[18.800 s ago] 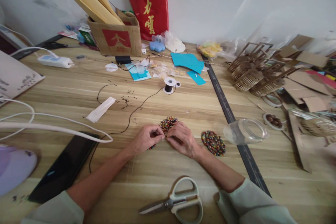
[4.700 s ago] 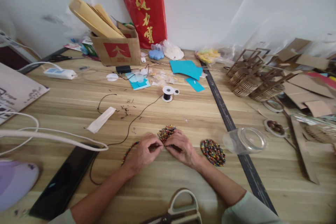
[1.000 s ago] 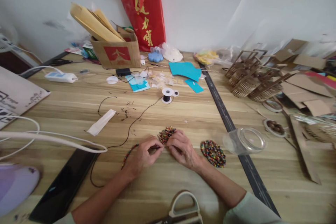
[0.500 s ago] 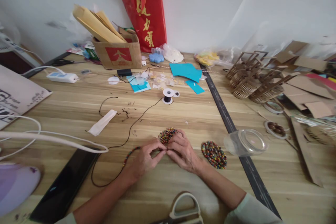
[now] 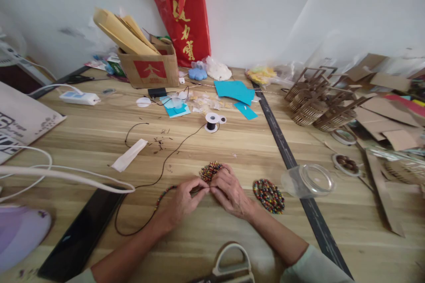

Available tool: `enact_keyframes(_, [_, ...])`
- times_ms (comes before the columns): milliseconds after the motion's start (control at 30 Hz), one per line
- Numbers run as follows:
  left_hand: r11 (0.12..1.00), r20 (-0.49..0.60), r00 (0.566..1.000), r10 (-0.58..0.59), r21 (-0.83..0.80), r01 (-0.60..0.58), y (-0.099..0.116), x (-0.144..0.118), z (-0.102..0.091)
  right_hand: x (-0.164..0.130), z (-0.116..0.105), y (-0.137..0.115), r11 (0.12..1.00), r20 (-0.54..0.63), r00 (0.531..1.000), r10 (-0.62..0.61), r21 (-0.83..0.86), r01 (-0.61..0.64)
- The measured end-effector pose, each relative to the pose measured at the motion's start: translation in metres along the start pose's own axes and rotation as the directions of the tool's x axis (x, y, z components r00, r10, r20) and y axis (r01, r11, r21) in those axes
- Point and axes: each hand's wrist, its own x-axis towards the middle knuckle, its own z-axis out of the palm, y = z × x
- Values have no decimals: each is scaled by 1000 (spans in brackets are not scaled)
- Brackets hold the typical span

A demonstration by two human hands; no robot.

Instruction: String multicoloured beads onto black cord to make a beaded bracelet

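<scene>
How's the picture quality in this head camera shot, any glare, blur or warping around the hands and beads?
Head view: soft even light, no glare; left hand, right hand and bead coil fairly sharp. Wide-lens bowing bends the table seam and white cable; edges look softer.

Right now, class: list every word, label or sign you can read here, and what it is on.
Red bag: gold Chinese characters, the lowest "赏"; the ones above too distorted to be sure of.
Cardboard box: red panel with a pale figure, no legible words.
Printed sheet at the left edge: dark print, too blurred to read.
</scene>
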Motion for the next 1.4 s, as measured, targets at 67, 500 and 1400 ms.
enact_keyframes(67, [1000,13,1000,-19,4,19,2,1,-1,0,0,0,1000,-7,1000,0,4,0])
enact_keyframes(500, [983,25,999,30,183,-34,8,5,3,-1,-1,-1,1000,-57,998,18,-15,-19])
enact_keyframes(1400, [988,156,980,-126,-70,139,2,8,-4,-2,5,7,1000,-158,987,-15,-12,13])
